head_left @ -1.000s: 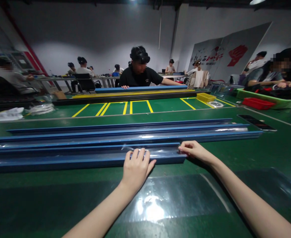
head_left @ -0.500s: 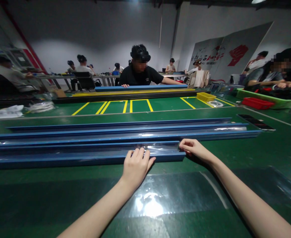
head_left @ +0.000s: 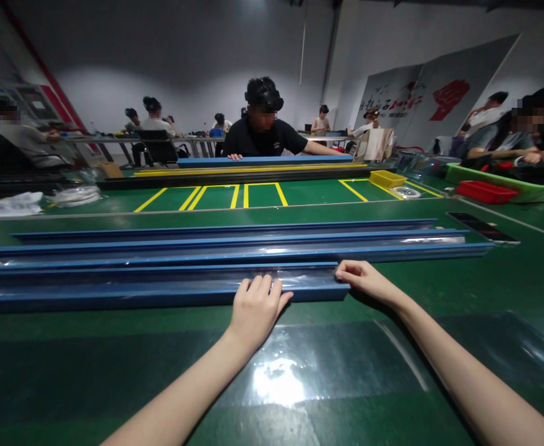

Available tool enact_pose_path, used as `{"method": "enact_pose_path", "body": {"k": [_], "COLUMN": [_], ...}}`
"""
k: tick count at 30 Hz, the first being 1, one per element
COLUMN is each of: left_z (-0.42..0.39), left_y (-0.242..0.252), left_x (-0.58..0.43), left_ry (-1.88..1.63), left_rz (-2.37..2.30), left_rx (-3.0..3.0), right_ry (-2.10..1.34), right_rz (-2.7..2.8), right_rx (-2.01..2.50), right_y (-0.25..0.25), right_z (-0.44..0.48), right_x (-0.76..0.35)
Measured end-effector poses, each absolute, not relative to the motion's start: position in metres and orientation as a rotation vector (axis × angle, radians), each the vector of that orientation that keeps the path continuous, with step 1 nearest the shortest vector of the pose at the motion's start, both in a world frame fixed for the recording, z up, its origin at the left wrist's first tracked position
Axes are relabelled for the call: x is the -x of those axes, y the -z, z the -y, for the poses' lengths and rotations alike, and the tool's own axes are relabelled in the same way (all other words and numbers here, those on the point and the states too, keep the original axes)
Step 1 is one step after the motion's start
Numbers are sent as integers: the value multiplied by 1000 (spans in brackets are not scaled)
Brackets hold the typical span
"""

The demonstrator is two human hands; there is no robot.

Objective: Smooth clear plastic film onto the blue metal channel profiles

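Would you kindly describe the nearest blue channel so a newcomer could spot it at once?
On the green tabletop, beyond the clear sheet, lies a long blue channel. The left hand rests over its near edge and the right hand is at its right end. Its right end stops well short of those of the other blue channels just behind it.

Phone (head_left: 483, 228), red tray (head_left: 485, 196), yellow tray (head_left: 385, 181)
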State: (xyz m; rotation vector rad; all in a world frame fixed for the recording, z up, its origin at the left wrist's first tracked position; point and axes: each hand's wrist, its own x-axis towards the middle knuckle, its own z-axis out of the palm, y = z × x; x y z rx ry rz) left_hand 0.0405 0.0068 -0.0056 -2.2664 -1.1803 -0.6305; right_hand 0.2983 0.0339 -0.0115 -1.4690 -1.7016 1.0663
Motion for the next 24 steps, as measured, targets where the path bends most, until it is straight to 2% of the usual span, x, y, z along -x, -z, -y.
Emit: {"method": "enact_pose_path", "body": {"k": [24], "left_z": [-8], "left_y": [7], "left_x": [-40], "left_ry": [613], "left_rz": [1200], "left_rx": [2300], "right_ry": [-993], "right_rz": [1810], "right_rx": [1530], "right_y": [18], "right_z": [-37], "right_x": [-304]}}
